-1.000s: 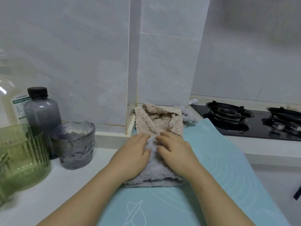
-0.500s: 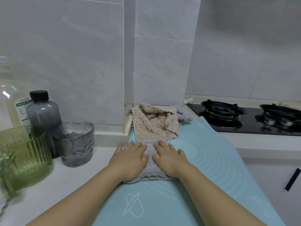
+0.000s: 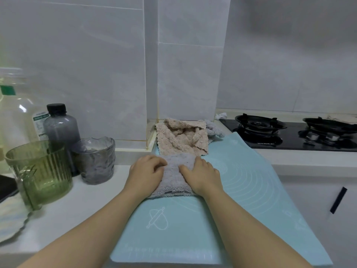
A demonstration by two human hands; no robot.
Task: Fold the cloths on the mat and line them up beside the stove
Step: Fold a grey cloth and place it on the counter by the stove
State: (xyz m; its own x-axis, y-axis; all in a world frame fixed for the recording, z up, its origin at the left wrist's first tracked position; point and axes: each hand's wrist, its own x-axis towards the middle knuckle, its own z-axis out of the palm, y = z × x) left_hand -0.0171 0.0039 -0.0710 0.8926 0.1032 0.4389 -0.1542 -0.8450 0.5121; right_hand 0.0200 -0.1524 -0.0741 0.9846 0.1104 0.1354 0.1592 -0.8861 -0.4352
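A folded grey cloth point(image 3: 174, 177) lies on the light blue mat point(image 3: 241, 190). My left hand point(image 3: 145, 172) grips its left side with curled fingers. My right hand point(image 3: 201, 174) grips its right side the same way. Behind it a crumpled beige cloth point(image 3: 180, 139) rests at the mat's far end against the wall. Another grey cloth point(image 3: 213, 129) peeks out to the right of the beige one. The black gas stove point(image 3: 289, 134) sits at the right.
On the counter to the left stand a grey glass cup point(image 3: 95, 160), a dark bottle point(image 3: 60, 126), a green ribbed jar point(image 3: 40, 172) and a large clear bottle point(image 3: 14, 117). A plate edge point(image 3: 11, 219) shows at far left. A cabinet handle point(image 3: 338, 200) is below the stove.
Both hands went from lying flat on top of the grey cloth to curling around its left and right sides. The cloth looks narrower and bunched between them.
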